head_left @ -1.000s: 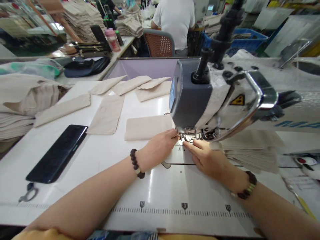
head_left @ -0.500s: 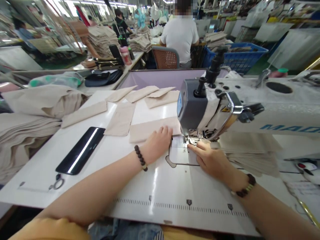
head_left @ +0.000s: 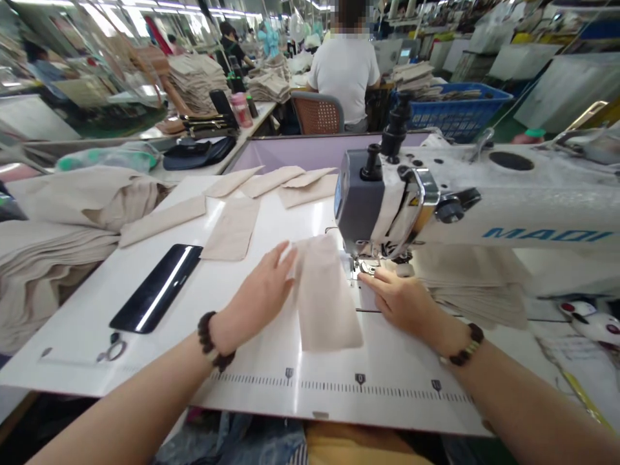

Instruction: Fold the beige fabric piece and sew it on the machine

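A beige fabric piece (head_left: 327, 297) lies lengthwise on the white sewing table, just left of the needle area of the sewing machine (head_left: 361, 200). Beside its upper left edge is my left hand (head_left: 259, 290), open with fingers apart; whether the fingertips touch the cloth I cannot tell. My right hand (head_left: 404, 300) rests on the machine bed, index finger stretched out close to the presser foot (head_left: 371, 266). No cloth shows in it, and its lower fingers are partly curled. Several more beige pieces (head_left: 231, 226) lie flat at the back left.
A black phone (head_left: 155, 287) and a metal ring (head_left: 116, 349) lie left on the table. Folded fabric stacks (head_left: 53, 271) stand at the left edge; another stack (head_left: 475, 281) lies under the machine arm. A co-worker (head_left: 345, 77) sits ahead near a blue basket (head_left: 455, 113).
The fabric piece beside the machine has turned from crosswise to lengthwise and come nearer to me. My left hand has lifted off it and moved left. My right hand stays by the presser foot.
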`<state>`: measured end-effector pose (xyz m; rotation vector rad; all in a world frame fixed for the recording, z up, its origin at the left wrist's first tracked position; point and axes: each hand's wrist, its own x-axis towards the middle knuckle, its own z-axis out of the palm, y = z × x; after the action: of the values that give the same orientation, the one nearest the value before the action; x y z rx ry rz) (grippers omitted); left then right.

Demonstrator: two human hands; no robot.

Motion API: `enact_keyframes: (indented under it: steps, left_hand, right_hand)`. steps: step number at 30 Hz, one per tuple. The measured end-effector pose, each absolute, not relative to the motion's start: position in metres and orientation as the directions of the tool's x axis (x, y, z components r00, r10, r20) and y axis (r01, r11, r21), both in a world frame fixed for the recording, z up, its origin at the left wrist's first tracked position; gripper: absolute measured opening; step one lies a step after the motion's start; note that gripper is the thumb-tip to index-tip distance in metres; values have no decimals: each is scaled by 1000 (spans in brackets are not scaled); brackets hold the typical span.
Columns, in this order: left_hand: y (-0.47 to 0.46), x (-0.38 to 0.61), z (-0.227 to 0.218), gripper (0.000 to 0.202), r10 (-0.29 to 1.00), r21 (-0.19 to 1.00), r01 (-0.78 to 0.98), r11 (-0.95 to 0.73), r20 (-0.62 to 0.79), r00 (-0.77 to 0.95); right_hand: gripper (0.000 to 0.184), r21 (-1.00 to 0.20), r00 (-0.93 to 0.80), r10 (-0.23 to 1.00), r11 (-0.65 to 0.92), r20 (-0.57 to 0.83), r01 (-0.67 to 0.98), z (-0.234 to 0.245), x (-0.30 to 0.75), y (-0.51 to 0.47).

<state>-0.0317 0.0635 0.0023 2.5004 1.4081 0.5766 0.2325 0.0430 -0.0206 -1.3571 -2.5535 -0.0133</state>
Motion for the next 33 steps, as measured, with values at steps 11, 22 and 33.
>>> enact_keyframes:
  steps: [11,22,33]
  left_hand:
    - [75,36,-1,27,541,26,541,-841,24,840]
    - [87,36,-9,21,556,78,551,-831,145,818]
    - [89,37,-9,22,570,56,568,-821,131,811]
  right_hand:
    - [24,-189,-617,762,647,194,739,-14,236,35]
    - [25,-245,-578,780,624,238,742,-14,232,36]
    - [26,-214,-565,796,604,217,768,-14,232,36]
